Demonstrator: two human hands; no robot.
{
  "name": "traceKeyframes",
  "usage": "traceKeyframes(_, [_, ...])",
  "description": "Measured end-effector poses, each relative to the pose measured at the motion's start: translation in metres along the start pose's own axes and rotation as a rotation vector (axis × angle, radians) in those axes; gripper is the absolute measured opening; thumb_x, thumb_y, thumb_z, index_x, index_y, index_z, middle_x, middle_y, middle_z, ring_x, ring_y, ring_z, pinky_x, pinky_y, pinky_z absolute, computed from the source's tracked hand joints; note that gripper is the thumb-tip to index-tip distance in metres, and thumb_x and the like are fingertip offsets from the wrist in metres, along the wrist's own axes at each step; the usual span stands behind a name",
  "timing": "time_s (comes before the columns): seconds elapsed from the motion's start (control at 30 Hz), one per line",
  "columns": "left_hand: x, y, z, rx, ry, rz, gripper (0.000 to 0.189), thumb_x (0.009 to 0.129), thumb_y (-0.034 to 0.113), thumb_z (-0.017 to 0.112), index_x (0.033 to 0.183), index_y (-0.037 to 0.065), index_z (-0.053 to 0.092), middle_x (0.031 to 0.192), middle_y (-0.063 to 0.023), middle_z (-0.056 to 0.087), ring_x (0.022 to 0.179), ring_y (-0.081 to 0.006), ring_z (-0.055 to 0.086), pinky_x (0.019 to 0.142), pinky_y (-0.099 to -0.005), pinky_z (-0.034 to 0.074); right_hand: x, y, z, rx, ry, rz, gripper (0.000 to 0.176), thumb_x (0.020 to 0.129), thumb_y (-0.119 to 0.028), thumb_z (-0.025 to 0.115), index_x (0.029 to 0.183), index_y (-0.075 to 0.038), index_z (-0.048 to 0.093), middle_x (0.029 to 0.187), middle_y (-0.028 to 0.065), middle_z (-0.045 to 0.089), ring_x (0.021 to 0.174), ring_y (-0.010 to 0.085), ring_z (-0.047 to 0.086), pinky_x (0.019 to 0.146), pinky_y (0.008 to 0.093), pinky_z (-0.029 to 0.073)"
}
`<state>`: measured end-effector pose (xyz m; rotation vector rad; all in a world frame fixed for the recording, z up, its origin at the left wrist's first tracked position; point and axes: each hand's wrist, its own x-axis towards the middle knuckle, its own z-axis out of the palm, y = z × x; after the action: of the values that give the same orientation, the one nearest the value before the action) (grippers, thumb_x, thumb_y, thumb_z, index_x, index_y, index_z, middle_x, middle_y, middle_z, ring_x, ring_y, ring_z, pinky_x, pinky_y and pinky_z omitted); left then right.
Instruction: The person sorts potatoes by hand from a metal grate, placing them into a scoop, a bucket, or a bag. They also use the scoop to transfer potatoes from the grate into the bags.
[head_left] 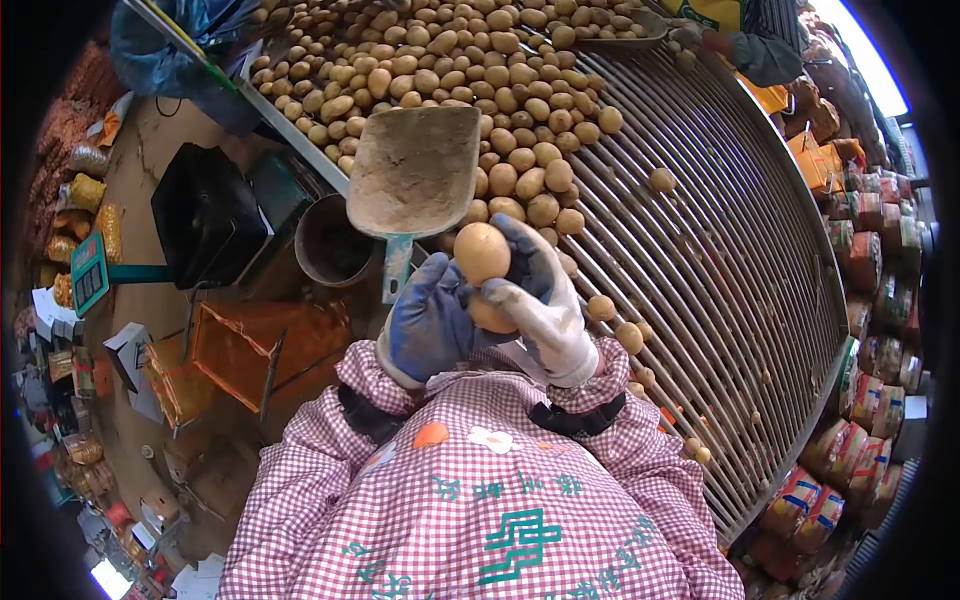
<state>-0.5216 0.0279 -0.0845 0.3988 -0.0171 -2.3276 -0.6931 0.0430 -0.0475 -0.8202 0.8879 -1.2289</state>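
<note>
You've got both hands up in front of your chest, pressed together and curled around two potatoes. The right hand (548, 322) has its fingers wrapped behind the top potato (482, 252), which sits high and in plain view. The left hand (428, 322) closes in from the left on the lower potato (489, 316), which is tucked between the two gloves. Exactly which fingers carry that lower one I can't tell, they overlap too much.

Progress-wise, my read is you're nowhere near done. The pile (450, 60) on the far left part of the barred desk (740, 260) is still huge, heaped right up to the far edge. The scoop (415, 170) lies on its near edge, pan empty apart from dirt, handle pointing at you, neither hand on it. So it looks like hand-picking right now, not scooping.

What looks handled: the right half of the desk is mostly bare bars, with only strays (662, 180) dotted along it and a few more by your right elbow. Filled sacks (860, 400) are stacked along the right side past the desk, so I'd guess a fair bit has gone through.

Down on the left, the bucket (335, 245) sits below the desk edge and an orange crate (265, 340) is nearer you. I can't see any potatoes in either. Another person's sleeve (765, 50) shows at the far right end of the pile.
</note>
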Motion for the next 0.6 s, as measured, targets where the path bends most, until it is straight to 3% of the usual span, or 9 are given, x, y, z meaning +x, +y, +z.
traceKeyframes(0.1, [-0.007,0.012,-0.007,-0.155,-0.092,-0.044,0.061,0.106,0.047,0.044,0.15,0.005,0.042,0.141,-0.0184,0.056,0.13,-0.0366,0.056,0.1,-0.0581,0.054,0.004,-0.008,0.006,0.258,0.057,0.033,0.074,0.09,-0.008,0.065,0.154,0.002,0.029,0.14,0.0195,0.051,0.126,0.0281,0.057,0.109,0.0404,0.047])
traceKeyframes(0.17, [-0.017,0.024,-0.007,-0.031,0.021,0.058,0.057,0.106,0.041,0.047,0.146,0.001,0.044,0.126,-0.0227,0.064,0.115,-0.0366,0.066,0.096,-0.0571,0.057,0.005,-0.013,0.013,0.373,0.139,0.011,0.073,0.089,-0.006,0.062,0.154,-0.001,0.029,0.14,0.0212,0.05,0.125,0.0311,0.059,0.11,0.0453,0.049])
traceKeyframes(0.2, [-0.022,0.029,-0.008,-0.01,0.022,0.088,0.053,0.105,0.034,0.05,0.145,0.0,0.045,0.114,-0.021,0.07,0.105,-0.0355,0.07,0.091,-0.0512,0.06,0.006,-0.006,0.008,0.408,0.116,0.006,0.07,0.089,-0.005,0.06,0.153,-0.002,0.031,0.14,0.0219,0.05,0.123,0.033,0.061,0.11,0.0485,0.051])
traceKeyframes(0.3, [-0.035,0.04,-0.01,0.038,-0.04,0.124,0.05,0.103,0.026,0.051,0.145,0.0,0.045,0.113,-0.0207,0.07,0.098,-0.0339,0.072,0.087,-0.0428,0.061,0.004,0.008,0.015,0.467,0.12,0.082,0.073,0.086,-0.006,0.063,0.152,-0.002,0.031,0.137,0.0212,0.051,0.123,0.0322,0.061,0.106,0.0472,0.053])
traceKeyframes(0.33, [-0.044,0.047,-0.007,-0.009,-0.066,0.039,0.049,0.103,0.021,0.05,0.146,0.0,0.044,0.113,-0.0212,0.07,0.091,-0.0307,0.073,0.084,-0.0371,0.06,0.002,0.007,0.025,0.421,0.122,0.105,0.076,0.085,-0.008,0.064,0.153,0.0,0.03,0.139,0.0207,0.05,0.127,0.0314,0.058,0.11,0.0456,0.05])
traceKeyframes(0.43, [-0.064,0.062,-0.018,0.293,-0.055,0.002,0.053,0.103,0.019,0.052,0.152,0.003,0.038,0.116,-0.0189,0.068,0.083,-0.0229,0.072,0.078,-0.0338,0.06,0.009,0.011,0.055,0.098,0.023,0.058,0.073,0.087,-0.007,0.064,0.152,0.004,0.032,0.143,0.0185,0.048,0.134,0.028,0.051,0.114,0.04,0.041])
traceKeyframes(0.5, [-0.077,0.067,-0.011,0.218,-0.043,0.023,0.055,0.102,0.016,0.055,0.152,0.004,0.037,0.119,-0.0177,0.067,0.081,-0.0216,0.072,0.076,-0.0329,0.06,0.011,0.019,0.067,-0.222,-0.127,0.034,0.072,0.089,0.0,0.064,0.153,0.005,0.032,0.149,0.0189,0.045,0.137,0.026,0.048,0.114,0.037,0.039])
traceKeyframes(0.57, [-0.092,0.076,-0.013,0.14,-0.023,0.047,0.058,0.1,0.014,0.058,0.153,0.006,0.037,0.122,-0.0166,0.066,0.08,-0.0202,0.071,0.074,-0.0321,0.06,0.014,0.024,0.084,-0.225,-0.252,0.09,0.074,0.087,0.004,0.065,0.153,0.004,0.032,0.151,0.0179,0.044,0.14,0.025,0.045,0.116,0.0365,0.037])
traceKeyframes(0.6, [-0.098,0.082,-0.017,0.165,0.009,0.084,0.063,0.098,0.013,0.061,0.155,0.007,0.035,0.124,-0.0166,0.065,0.079,-0.0198,0.071,0.073,-0.0316,0.061,0.017,0.021,0.093,-0.316,-0.269,-0.001,0.073,0.087,0.008,0.064,0.153,0.003,0.034,0.152,0.017,0.043,0.142,0.0252,0.043,0.117,0.037,0.035])
